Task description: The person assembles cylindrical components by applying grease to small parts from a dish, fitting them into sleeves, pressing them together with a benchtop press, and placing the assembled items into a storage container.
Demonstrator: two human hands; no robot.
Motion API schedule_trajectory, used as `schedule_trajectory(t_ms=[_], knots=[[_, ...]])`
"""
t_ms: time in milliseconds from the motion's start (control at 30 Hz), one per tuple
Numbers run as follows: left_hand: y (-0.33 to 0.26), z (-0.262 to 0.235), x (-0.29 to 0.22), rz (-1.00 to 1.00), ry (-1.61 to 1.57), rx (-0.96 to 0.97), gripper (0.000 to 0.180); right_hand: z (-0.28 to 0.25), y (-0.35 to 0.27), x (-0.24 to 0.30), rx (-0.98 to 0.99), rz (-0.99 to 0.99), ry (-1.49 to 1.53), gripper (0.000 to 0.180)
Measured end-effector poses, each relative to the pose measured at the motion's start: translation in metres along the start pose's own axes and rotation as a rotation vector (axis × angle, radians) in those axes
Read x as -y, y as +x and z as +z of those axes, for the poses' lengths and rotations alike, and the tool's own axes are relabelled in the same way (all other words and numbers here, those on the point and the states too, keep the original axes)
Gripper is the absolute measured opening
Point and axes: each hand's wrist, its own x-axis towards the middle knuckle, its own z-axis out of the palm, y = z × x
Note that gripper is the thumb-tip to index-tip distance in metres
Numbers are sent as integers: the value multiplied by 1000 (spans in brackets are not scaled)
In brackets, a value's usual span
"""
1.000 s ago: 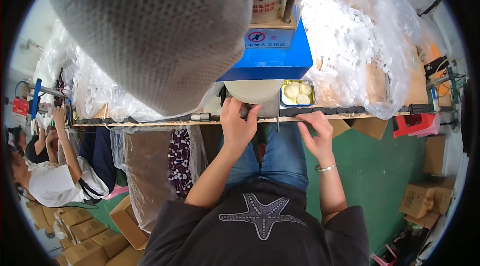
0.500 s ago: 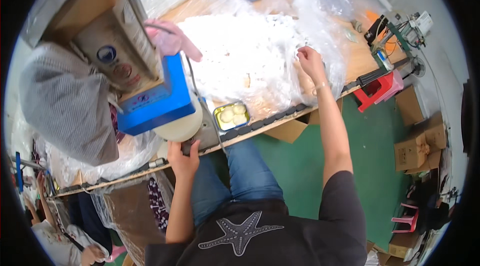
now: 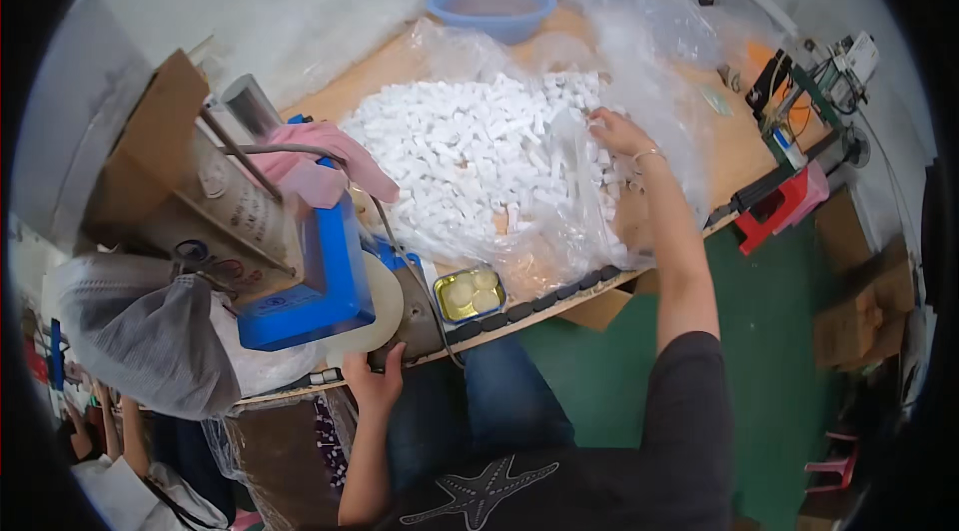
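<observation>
A broad heap of small white pieces (image 3: pixel 470 146) lies on clear plastic sheeting on the wooden table. My right hand (image 3: pixel 621 134) is at the heap's right edge, its fingers bent together among the pieces; whatever they pinch is too small to make out. At the table's front edge, my left hand (image 3: pixel 375 383) is closed beside a round cream-coloured wheel (image 3: pixel 372 311) under a blue machine housing (image 3: pixel 315 316). Its thumb points up, while the wheel partly hides the fingers and anything in them. Between the hands sits a small yellow-lined tin (image 3: pixel 470 293) holding several pale round pieces.
A pink cloth (image 3: pixel 335 161) and a bent cable hang over the machine, with a cardboard box (image 3: pixel 190 181) and grey cloth bag (image 3: pixel 150 331) on its left. A blue basin (image 3: pixel 491 6) stands at the back. A red stool (image 3: pixel 764 216) is at the right.
The view has shifted, and the heap is no longer washed out by glare. My right hand has come down into the pieces from a raised pinch. My left hand stays by the wheel.
</observation>
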Motion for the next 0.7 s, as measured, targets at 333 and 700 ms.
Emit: schedule_trajectory(t_ms=[333, 700], knots=[[5, -2, 0, 7, 16, 6, 30, 6, -119, 19, -265, -249, -10, 31], [2, -3, 8, 64, 40, 26, 30, 18, -101, 46, -145, -237, -335, 18]])
